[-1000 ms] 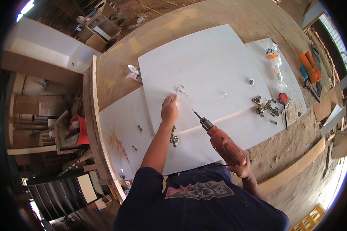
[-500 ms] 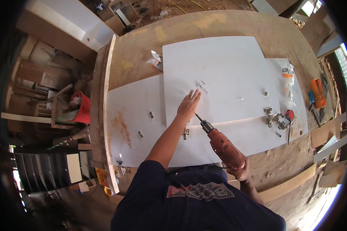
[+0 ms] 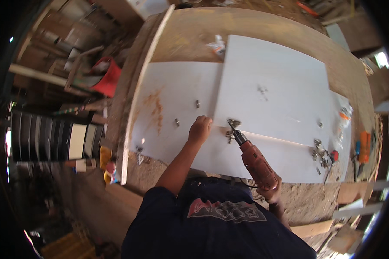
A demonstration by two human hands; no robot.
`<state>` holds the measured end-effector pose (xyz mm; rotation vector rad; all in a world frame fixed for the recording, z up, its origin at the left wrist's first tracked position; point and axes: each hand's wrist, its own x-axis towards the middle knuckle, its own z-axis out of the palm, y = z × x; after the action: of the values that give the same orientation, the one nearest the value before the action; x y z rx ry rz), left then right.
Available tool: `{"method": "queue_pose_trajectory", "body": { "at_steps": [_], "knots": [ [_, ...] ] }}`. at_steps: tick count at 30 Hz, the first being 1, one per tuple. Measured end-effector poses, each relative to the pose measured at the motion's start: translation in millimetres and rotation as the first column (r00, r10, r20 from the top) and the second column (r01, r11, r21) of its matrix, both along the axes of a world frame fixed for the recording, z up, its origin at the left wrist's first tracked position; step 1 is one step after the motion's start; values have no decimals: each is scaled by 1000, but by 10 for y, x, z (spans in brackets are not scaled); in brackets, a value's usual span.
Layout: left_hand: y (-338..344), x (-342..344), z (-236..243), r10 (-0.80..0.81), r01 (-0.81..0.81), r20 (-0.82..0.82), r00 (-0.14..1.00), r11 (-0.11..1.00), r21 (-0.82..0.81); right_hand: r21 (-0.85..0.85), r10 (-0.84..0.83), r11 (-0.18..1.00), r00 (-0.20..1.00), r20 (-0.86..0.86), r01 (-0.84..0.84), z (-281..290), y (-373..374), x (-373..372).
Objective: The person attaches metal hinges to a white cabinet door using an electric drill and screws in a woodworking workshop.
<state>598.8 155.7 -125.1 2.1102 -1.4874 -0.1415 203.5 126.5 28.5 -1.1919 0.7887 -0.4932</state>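
Note:
My right hand grips the handle of a red corded power drill. Its bit points away from me, over a metal cabinet hinge at the near edge of the upper white board; whether it touches cannot be made out. Just below that hinge lies another hinge. My left hand is to the left of the drill, over the lower white board, fingers curled together; anything inside them is hidden. Several small screws lie loose on the upper board.
Hinges are piled at the right, beside a red tape measure and a plastic bag. Two small metal pieces, one a fitting, lie at left. A wooden strip edges the table's left side. A red bucket stands beyond it.
My left hand has drawn back from the loose screws toward me, its spread fingers now curled. The drill's bit is now over the hinge. The whole view has turned and shifted.

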Motion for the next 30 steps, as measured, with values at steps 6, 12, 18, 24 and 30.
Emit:
{"method": "queue_pose_trajectory", "body": {
  "at_steps": [6,12,18,24,30],
  "knots": [
    [1241,350,-37,202,-202,-76,977,979,2,81,219,973,976,-15,-217,-109,166,681],
    [1585,509,84,202,-236,-224,953,962,-135,74,379,925,915,-140,-372,6,520,1422],
    [2848,980,149,514,-625,-457,726,770,-127,77,387,922,885,-260,-380,172,939,2127],
    [3945,1465,232,488,-489,-40,872,862,-132,53,362,930,881,-306,-364,289,1360,2755],
    [4002,1823,204,348,-323,-92,933,923,207,2,351,930,887,-301,-367,319,1650,3276]
  ]
}}
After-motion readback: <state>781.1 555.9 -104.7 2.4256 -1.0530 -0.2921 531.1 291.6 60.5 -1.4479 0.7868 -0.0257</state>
